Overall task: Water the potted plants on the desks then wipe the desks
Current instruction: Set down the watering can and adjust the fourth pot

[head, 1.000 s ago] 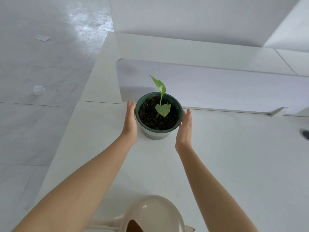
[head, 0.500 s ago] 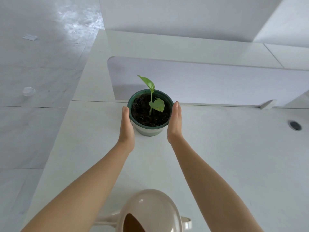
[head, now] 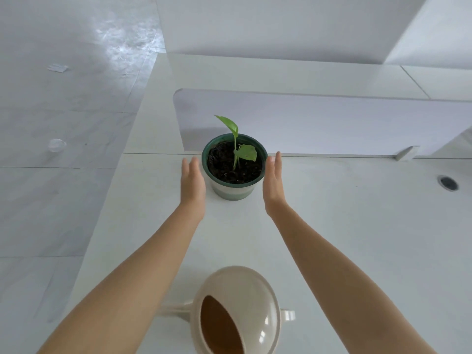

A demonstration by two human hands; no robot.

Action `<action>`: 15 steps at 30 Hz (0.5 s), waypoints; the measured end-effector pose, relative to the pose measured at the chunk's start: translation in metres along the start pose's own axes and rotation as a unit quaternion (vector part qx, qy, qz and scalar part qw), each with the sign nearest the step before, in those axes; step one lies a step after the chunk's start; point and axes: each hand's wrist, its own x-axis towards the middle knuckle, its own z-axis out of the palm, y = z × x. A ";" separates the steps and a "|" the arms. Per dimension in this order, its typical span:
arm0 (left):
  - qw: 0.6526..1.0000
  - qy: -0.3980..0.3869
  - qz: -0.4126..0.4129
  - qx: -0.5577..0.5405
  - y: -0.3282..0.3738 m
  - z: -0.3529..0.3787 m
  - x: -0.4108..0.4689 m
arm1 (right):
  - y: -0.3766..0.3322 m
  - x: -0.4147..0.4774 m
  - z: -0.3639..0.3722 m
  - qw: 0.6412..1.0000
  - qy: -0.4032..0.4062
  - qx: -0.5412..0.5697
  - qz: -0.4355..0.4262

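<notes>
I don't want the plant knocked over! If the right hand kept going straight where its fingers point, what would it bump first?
Probably the pale upright divider panel behind the white desk. The right hand points past the round green plastic plant pot, not into it, though the gap looks slim.

At the bottom centre the rounded cream plastic watering can [head: 245,297] shines glossy with bright highlights, the round green plastic pot [head: 233,192] above it looks smooth and duller around rough, crumbly dark soil [head: 224,167], the white desk top [head: 357,226] is smooth and matt, and the grey marbled floor tiles [head: 63,98] at left gleam polished.
</notes>
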 end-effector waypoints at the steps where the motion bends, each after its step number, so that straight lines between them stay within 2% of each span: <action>1: 0.999 0.010 0.009 -0.034 0.006 -0.007 -0.012 | 0.001 -0.012 -0.005 1.000 0.003 -0.001 -0.005; 5: 0.989 0.005 0.076 -0.128 0.021 -0.056 -0.088 | 0.011 -0.076 -0.029 0.999 0.005 -0.002 -0.031; 10: 0.978 0.085 0.159 -0.104 -0.023 -0.128 -0.159 | 0.030 -0.158 -0.060 0.998 0.051 -0.025 -0.022; 15: 0.968 0.201 0.131 -0.077 -0.079 -0.172 -0.186 | 0.057 -0.223 -0.071 0.994 0.064 -0.089 -0.012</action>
